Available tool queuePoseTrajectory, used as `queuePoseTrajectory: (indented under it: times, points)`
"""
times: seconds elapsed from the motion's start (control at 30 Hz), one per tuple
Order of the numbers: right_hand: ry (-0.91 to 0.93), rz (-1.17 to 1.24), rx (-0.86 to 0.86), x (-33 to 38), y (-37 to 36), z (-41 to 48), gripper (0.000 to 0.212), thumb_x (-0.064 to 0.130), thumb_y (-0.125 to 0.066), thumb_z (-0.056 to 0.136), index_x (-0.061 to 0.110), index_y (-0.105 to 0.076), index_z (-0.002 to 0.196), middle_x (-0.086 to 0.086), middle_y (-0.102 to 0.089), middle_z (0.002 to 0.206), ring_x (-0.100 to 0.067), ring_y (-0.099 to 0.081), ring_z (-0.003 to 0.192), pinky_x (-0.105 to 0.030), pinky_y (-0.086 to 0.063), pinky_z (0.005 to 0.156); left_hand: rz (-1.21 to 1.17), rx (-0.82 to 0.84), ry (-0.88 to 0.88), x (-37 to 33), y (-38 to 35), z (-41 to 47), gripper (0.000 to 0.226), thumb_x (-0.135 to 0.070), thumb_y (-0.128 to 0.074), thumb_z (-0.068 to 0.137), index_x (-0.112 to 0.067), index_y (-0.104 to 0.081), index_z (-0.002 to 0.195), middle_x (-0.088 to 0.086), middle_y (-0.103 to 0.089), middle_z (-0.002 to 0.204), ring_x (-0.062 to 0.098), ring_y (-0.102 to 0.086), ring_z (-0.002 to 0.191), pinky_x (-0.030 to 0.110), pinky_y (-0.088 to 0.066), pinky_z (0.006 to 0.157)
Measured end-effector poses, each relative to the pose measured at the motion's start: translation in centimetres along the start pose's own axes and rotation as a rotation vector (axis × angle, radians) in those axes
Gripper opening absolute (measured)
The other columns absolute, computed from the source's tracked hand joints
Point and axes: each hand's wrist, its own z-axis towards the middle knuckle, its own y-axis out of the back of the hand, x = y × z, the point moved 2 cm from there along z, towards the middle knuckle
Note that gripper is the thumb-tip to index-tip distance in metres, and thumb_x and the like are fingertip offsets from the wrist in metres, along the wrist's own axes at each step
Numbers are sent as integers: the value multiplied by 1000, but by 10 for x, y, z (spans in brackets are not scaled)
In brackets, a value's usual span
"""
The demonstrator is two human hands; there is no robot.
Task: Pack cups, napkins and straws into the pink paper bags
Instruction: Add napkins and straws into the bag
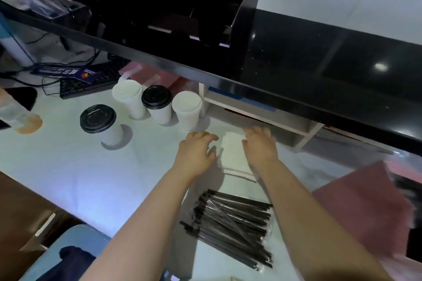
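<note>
The napkins [233,155] lie stacked mid-surface, toward its far edge. The left grip [197,148] rests just beside them, fingers loose and wide, holding nothing. The right grip [259,143] flanks the stack's other side, its fingers too blurred to tell. Black straws [233,228] lie toward the near edge, and a pink paper bag [365,207] lies at the right edge.

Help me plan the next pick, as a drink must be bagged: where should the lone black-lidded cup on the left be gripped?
Wrap the left hand round the cup, on its white wall below the lid, coming from its right side. It stands upright, apart from the other three cups; the black lid overhangs, so gripping there might pop it.
</note>
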Motion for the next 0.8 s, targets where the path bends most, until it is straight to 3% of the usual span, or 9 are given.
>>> queuePoseTrajectory:
  times: [0.1, 0.33, 0.5, 0.6, 0.8]
  points:
    - [-19, 4, 55, -2, -5, 4, 35, 31, -47, 96, 30, -49, 131, -2, -52, 131, -28, -37, 120, -42, -34, 96, -10, 6, -4, 3, -2, 9, 41, -23, -53, 91, -25, -55, 133, 0, -52, 137, 26, -38, 129, 39, -40, 97]
    - [-9, 38, -80, 0, -6, -3, 26, 22, -55, 94, 29, -60, 118, 3, -57, 123, -23, -36, 118, -35, -27, 97, -47, 20, 11, 11, -8, 18, 42, -22, -55, 91, -26, -55, 133, 0, -50, 139, 25, -36, 130, 38, -38, 98]
    - [-42, 173, -173, 2, -5, -10, 28, 12, -60, 90, 30, -60, 112, 3, -58, 113, -23, -36, 108, -32, -33, 81, -50, 16, 1, 7, -8, 20, 42, -22, -55, 90, -25, -55, 133, 0, -51, 139, 25, -36, 131, 38, -38, 99]
    - [-11, 158, -133, 2, -2, -11, 34, 9, -59, 90, 28, -60, 118, 1, -59, 115, -23, -39, 110, -34, -36, 84, -34, 10, -8, 4, -4, 19, 44, -22, -54, 90, -25, -55, 133, 1, -51, 139, 26, -37, 130, 39, -38, 99]
    - [125, 191, -104, 11, 31, -23, 22, 8, -59, 86, 16, -68, 104, -4, -58, 107, -26, -57, 95, -32, -47, 79, 12, -68, -39, -8, 22, 13, 45, -24, -59, 88, -25, -55, 132, -1, -52, 138, 25, -39, 127, 39, -39, 97]
